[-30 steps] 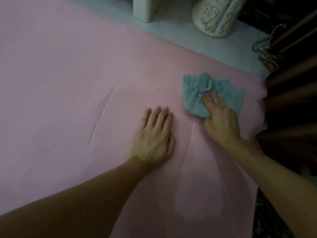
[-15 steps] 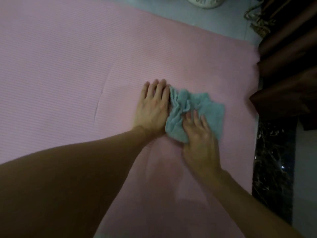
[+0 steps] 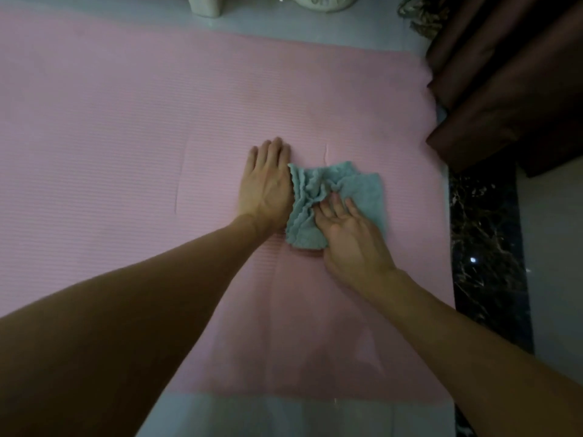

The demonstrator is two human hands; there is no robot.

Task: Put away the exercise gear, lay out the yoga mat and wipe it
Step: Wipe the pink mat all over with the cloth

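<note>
The pink foam yoga mat (image 3: 126,121) under me carries fine ribbed stripes. My crumpled terry cloth (image 3: 369,190) is plain teal. The dark brown curtain (image 3: 504,74) is plain; the black marble floor strip (image 3: 482,247) has white veins.

Pink ribbed foam yoga mat (image 3: 110,121) flat on pale tiled floor (image 3: 284,414). Crumpled teal cloth (image 3: 362,187) on mat, right of centre. Left hand (image 3: 266,187) flat on mat, touching cloth's left edge. Right hand (image 3: 353,238) on cloth's near part. Dark marble floor strip (image 3: 482,247) along mat's right edge. Dark brown curtain (image 3: 504,89) far right. Cream carved vase (image 3: 321,1) beyond mat's far edge.
</note>
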